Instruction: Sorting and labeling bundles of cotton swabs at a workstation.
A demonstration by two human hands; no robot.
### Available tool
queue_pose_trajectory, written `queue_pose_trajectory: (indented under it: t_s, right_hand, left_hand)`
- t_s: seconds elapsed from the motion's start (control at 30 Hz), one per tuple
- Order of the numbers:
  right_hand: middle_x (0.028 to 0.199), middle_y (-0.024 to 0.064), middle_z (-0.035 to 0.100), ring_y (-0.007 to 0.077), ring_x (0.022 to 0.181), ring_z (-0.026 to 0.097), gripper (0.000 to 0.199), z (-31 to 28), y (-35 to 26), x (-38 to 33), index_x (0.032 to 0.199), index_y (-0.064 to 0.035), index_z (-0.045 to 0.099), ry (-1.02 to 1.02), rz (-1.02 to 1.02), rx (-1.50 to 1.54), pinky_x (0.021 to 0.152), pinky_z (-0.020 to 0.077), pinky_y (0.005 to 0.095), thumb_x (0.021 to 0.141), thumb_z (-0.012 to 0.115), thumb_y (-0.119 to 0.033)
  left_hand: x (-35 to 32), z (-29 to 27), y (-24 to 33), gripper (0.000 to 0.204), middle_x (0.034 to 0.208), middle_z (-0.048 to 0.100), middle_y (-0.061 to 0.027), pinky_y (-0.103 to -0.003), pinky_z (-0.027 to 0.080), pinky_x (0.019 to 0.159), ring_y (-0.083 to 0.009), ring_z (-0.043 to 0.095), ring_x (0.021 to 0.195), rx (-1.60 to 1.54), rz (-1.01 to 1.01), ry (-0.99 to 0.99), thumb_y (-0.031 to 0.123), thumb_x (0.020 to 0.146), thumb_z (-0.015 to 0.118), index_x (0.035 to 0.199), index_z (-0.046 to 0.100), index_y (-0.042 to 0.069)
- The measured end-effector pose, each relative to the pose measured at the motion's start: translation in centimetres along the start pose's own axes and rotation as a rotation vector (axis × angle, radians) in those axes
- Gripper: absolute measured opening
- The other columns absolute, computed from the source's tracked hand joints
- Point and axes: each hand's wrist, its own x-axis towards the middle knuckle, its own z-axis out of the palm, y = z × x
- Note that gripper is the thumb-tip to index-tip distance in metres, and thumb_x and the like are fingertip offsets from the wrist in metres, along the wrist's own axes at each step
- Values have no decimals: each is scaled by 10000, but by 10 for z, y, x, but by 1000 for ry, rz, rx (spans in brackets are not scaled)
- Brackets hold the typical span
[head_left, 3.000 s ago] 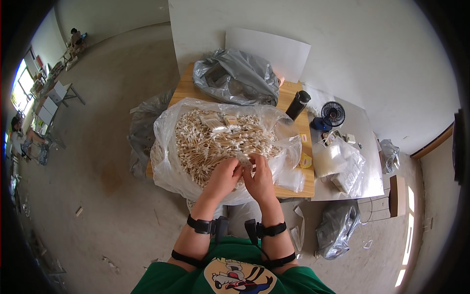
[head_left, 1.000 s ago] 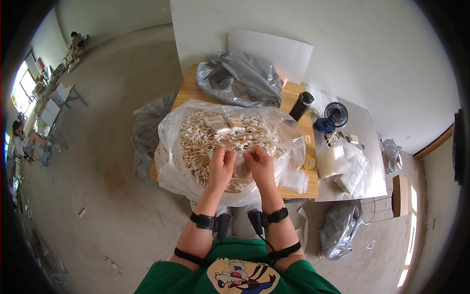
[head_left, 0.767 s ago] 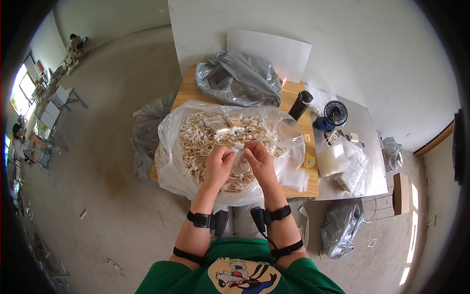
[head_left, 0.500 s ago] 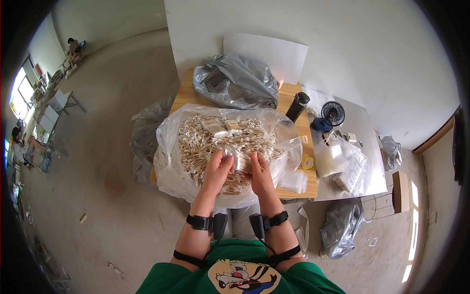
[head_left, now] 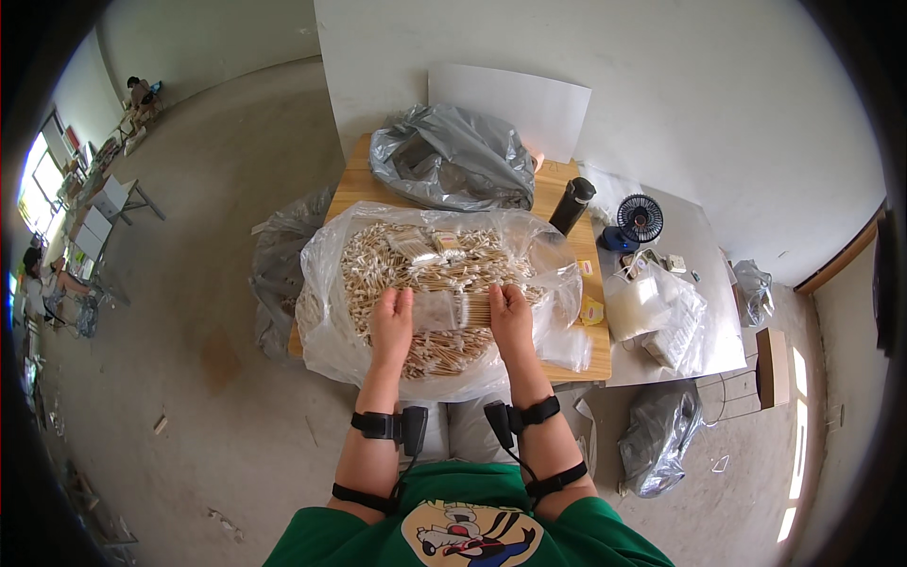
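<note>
Between my hands stretches a small clear plastic bag [head_left: 434, 310] with a bundle of cotton swabs [head_left: 475, 310] at its right end. My left hand [head_left: 391, 321] pinches the bag's left end. Closed round the right end of the bundle is my right hand [head_left: 511, 319]. How far the swabs sit inside the bag is hard to make out. Beneath both hands lies a large pile of loose cotton swabs [head_left: 444, 352] in a big clear plastic sack [head_left: 326, 326]. On the pile's far side rest two packed bundles of swabs [head_left: 412, 246].
The wooden table [head_left: 357, 180] bears a grey plastic bag [head_left: 453, 156], a black bottle [head_left: 573, 205] and flat clear bags [head_left: 567, 350]. To the right, a grey table [head_left: 723, 350] holds a small fan [head_left: 640, 219] and plastic packs [head_left: 675, 331]. People sit far left.
My hands have moved apart, the left one leftward and the right one slightly right. The clear bag is now drawn out lengthwise between them.
</note>
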Motion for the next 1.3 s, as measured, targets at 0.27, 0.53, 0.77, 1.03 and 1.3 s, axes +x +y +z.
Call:
queue_pose_trajectory:
  t_s: [0.27,0.53,0.77,1.03,1.3]
  right_hand:
    - [722,50,572,135,618,504,134,8,-2,20,966,-38,629,-117,-203,-24,599,426,255,855,562,-67]
    - [889,127,619,236,771,614,219,7,-10,22,996,-29,644,-134,-338,-184,681,489,321,788,576,-19]
    - [876,161,630,311,802,619,184,8,0,26,941,-50,615,-9,-416,-523,717,496,386,759,613,-75]
    - [798,136,638,318,771,619,127,5,-4,28,858,-53,637,-163,-255,-381,699,493,395,737,626,-90]
    - [826,124,645,289,703,630,61,-32,-16,21,830,-34,618,-99,-194,-4,637,499,347,770,614,-26]
  left_hand:
    - [5,-29,10,314,636,475,-48,-301,374,557,-135,404,589,-61,-66,159,275,925,557,790,506,-3]
    - [-1,-34,12,289,597,412,16,-250,323,491,-71,354,537,-117,-41,158,244,936,549,764,496,18]
    - [-6,-26,32,306,569,380,33,-240,300,445,-51,343,497,-177,-50,141,244,946,532,728,473,39]
    - [-14,-24,41,305,566,431,14,-235,330,442,-56,384,488,-100,-29,91,237,956,508,725,463,43]
    - [-29,2,55,151,701,586,-39,-217,458,574,-79,562,624,-82,108,80,140,930,550,850,508,19]
